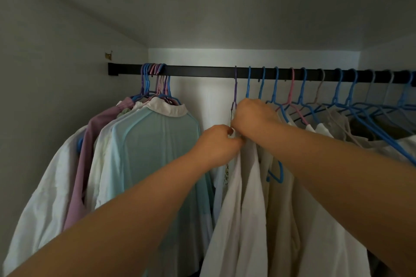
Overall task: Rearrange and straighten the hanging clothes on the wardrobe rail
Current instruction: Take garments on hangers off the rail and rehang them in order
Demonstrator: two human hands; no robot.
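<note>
Both bare forearms reach up from the 6 and 4 o'clock edges and meet just right of the middle of the view. Left hand [217, 145] has its fingers curled in, pinching the front edge of a white shirt [245, 204] near its collar. Right hand [253, 117] sits just above it at 1 o'clock, almost touching, with its fingers curled round the top of the same garment where the purple hanger [235, 90] goes into it; how much cloth each hand has is hidden behind the knuckles.

That hanger hooks over the black wardrobe rail [202, 71], which runs from 9 to 3 o'clock across the view. Right of it, toward 3 o'clock, hangs a spaced row of mostly blue hangers [337, 94], 1 pink hanger [292, 90] among them, carrying white and beige clothes. A loose blue hanger end [278, 175] shows lower down between 2 of those garments.

At 9 o'clock of the hands, well apart across a bare stretch of rail, a bunched group of hangers [155, 78] carries a pale blue shirt [157, 153] with a white collar in front, then a cream one, a lilac shirt [90, 153] and a white garment [42, 198] at the far left. A small brass fitting [108, 54] sits on the side wall above the rail's end.
</note>
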